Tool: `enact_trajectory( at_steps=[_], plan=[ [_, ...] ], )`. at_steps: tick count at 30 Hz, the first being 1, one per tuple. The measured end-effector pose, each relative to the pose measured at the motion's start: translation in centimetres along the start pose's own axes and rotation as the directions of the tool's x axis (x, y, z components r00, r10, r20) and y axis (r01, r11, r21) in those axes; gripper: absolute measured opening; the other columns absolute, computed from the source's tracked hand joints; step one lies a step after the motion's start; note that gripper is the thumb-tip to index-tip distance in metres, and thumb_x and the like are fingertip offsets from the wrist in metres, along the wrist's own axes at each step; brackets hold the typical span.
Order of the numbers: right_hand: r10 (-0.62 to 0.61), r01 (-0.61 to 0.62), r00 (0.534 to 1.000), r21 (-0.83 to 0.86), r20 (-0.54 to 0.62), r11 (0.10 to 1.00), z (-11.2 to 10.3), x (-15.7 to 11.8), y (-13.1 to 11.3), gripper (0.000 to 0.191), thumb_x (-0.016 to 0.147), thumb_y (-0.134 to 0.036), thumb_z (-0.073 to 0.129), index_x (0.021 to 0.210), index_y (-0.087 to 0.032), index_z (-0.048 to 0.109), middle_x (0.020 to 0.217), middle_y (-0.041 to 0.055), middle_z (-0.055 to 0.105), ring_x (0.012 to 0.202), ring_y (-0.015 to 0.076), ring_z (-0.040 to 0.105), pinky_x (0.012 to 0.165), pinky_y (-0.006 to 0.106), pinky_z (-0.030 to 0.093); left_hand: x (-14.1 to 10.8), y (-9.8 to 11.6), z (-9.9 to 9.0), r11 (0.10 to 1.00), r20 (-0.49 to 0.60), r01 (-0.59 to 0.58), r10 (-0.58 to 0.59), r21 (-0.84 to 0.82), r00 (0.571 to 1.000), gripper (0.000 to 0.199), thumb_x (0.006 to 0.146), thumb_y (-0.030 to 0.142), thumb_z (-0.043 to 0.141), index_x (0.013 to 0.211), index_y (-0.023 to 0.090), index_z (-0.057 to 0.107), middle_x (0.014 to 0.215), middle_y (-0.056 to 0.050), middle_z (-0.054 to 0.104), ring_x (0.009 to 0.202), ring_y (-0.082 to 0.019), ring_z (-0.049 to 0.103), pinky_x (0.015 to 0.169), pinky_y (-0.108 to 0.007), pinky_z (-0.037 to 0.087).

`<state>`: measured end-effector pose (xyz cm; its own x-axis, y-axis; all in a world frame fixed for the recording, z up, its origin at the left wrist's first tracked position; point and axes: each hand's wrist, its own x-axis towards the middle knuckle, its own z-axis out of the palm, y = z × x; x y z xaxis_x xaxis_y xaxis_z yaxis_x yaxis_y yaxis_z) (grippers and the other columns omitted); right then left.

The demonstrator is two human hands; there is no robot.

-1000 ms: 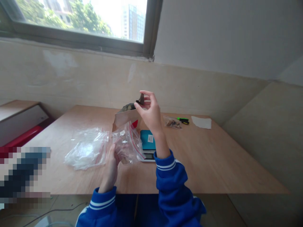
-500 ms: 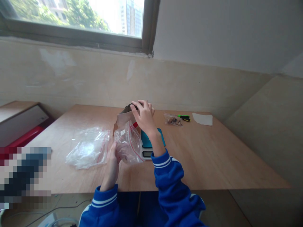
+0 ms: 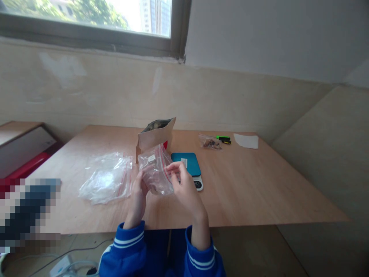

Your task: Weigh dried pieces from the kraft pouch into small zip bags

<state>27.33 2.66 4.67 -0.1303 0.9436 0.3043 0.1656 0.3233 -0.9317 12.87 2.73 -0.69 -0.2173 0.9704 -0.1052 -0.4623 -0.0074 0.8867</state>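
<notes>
A clear zip-lock bag [image 3: 155, 175] with a red seal strip is held above the table in front of me. My left hand [image 3: 138, 198] grips its left side, fingers partly hidden behind the plastic. At the bag's right edge, by the red strip, the fingers of my right hand [image 3: 184, 184] are closed on the plastic. Just behind stands an open brown paper pouch [image 3: 154, 139] with dark contents showing at its mouth. A blue-topped kitchen scale [image 3: 191, 164] lies behind my right hand, its front partly covered by that hand.
Several flat clear zip-lock bags [image 3: 105, 179] lie piled on the left of the wooden table [image 3: 253, 188]. Farther back are a filled clear bag [image 3: 210, 143], a green-and-black tool [image 3: 223, 138] and a white paper piece [image 3: 246, 141].
My right hand has come down and towards me from the paper pouch's mouth to the zip-lock bag's edge. My left hand keeps its hold. The view has shifted slightly.
</notes>
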Motion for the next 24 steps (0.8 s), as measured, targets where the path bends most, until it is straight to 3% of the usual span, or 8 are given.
enact_trajectory(
  at_steps=[3, 6, 8, 11, 13, 18, 21, 24],
  plan=[
    [0.130, -0.130, 0.992, 0.060, 0.001, 0.990, 0.6, -0.2, 1.7, 0.008, 0.089, -0.017, 0.044, 0.094, -0.021, 0.048, 0.091, 0.0022, 0.061, 0.075, 0.0140, 0.065, 0.070, 0.028, 0.052, 0.1, -0.1, -0.3, 1.000, 0.018, -0.026, 0.026, 0.010, 0.999, 0.045, 0.085, 0.050, 0.053, 0.114, 0.018, 0.064, 0.101, -0.006, 0.072, 0.090, -0.019, 0.067, 0.074, -0.028, 0.053],
    [0.221, -0.231, 0.955, 0.028, 0.199, 0.973, 0.4, -0.1, 2.2, 0.007, 0.087, -0.019, 0.050, 0.090, -0.020, 0.055, 0.076, -0.0005, 0.062, 0.063, 0.0147, 0.063, 0.059, 0.027, 0.050, 0.4, -0.2, -0.7, 0.997, -0.001, -0.067, 0.067, 0.041, 0.998, 0.043, 0.086, 0.050, 0.053, 0.112, 0.019, 0.066, 0.104, -0.006, 0.072, 0.096, -0.021, 0.066, 0.078, -0.030, 0.053],
    [0.224, -0.227, 0.918, -0.032, 0.326, 0.973, 0.4, -0.2, 2.3, 0.008, 0.084, -0.021, 0.056, 0.089, -0.019, 0.063, 0.078, 0.0013, 0.067, 0.071, 0.0175, 0.066, 0.066, 0.029, 0.052, 0.5, -0.4, -0.9, 0.992, 0.002, -0.089, 0.089, 0.090, 0.996, 0.042, 0.084, 0.049, 0.055, 0.110, 0.018, 0.067, 0.107, -0.007, 0.071, 0.100, -0.022, 0.065, 0.084, -0.031, 0.052],
    [0.144, -0.154, 0.885, -0.014, 0.442, 0.988, 1.1, -0.6, 2.4, 0.016, 0.082, -0.024, 0.062, 0.096, -0.020, 0.069, 0.098, 0.0042, 0.071, 0.101, 0.0234, 0.065, 0.093, 0.037, 0.049, 0.5, -0.6, -1.0, 0.983, 0.043, -0.096, 0.091, 0.158, 0.995, 0.039, 0.082, 0.047, 0.061, 0.106, 0.017, 0.070, 0.109, -0.008, 0.071, 0.105, -0.023, 0.064, 0.090, -0.032, 0.049],
    [0.126, -0.144, 0.890, 0.008, 0.438, 0.990, 2.0, -0.8, 2.5, 0.024, 0.084, -0.025, 0.060, 0.107, -0.022, 0.067, 0.109, 0.0052, 0.069, 0.111, 0.0249, 0.061, 0.102, 0.042, 0.043, 0.4, -0.7, -0.8, 0.978, 0.061, -0.101, 0.091, 0.181, 0.994, 0.039, 0.081, 0.047, 0.061, 0.104, 0.017, 0.070, 0.109, -0.008, 0.071, 0.106, -0.024, 0.063, 0.091, -0.033, 0.049],
    [0.176, -0.153, 0.920, -0.092, 0.351, 0.984, 3.7, -0.8, 2.7, 0.048, 0.085, -0.024, 0.056, 0.133, -0.023, 0.052, 0.124, 0.0098, 0.061, 0.113, 0.0285, 0.059, 0.101, 0.050, 0.045, 0.1, -0.5, -0.2, 0.967, 0.074, -0.106, 0.092, 0.231, 0.993, 0.041, 0.080, 0.048, 0.061, 0.103, 0.016, 0.070, 0.109, -0.009, 0.071, 0.107, -0.024, 0.063, 0.095, -0.034, 0.047],
    [0.118, -0.082, 0.934, -0.119, 0.338, 0.990, 4.1, -0.7, 3.3, 0.054, 0.082, -0.023, 0.060, 0.135, -0.022, 0.049, 0.131, 0.0120, 0.057, 0.121, 0.0316, 0.053, 0.106, 0.053, 0.040, 0.0, -0.3, -0.2, 0.959, 0.063, -0.110, 0.097, 0.261, 0.993, 0.042, 0.079, 0.049, 0.061, 0.101, 0.015, 0.070, 0.109, -0.010, 0.071, 0.107, -0.025, 0.063, 0.097, -0.035, 0.046],
    [0.077, -0.051, 0.933, -0.082, 0.351, 0.995, 4.1, -0.6, 4.0, 0.048, 0.083, -0.023, 0.061, 0.130, -0.024, 0.055, 0.127, 0.0093, 0.059, 0.121, 0.0310, 0.053, 0.107, 0.053, 0.039, -0.1, -0.2, -0.3, 0.957, 0.080, -0.124, 0.107, 0.263, 0.991, 0.042, 0.080, 0.050, 0.060, 0.103, 0.015, 0.069, 0.110, -0.010, 0.070, 0.108, -0.025, 0.063, 0.096, -0.034, 0.046]
  ],
)
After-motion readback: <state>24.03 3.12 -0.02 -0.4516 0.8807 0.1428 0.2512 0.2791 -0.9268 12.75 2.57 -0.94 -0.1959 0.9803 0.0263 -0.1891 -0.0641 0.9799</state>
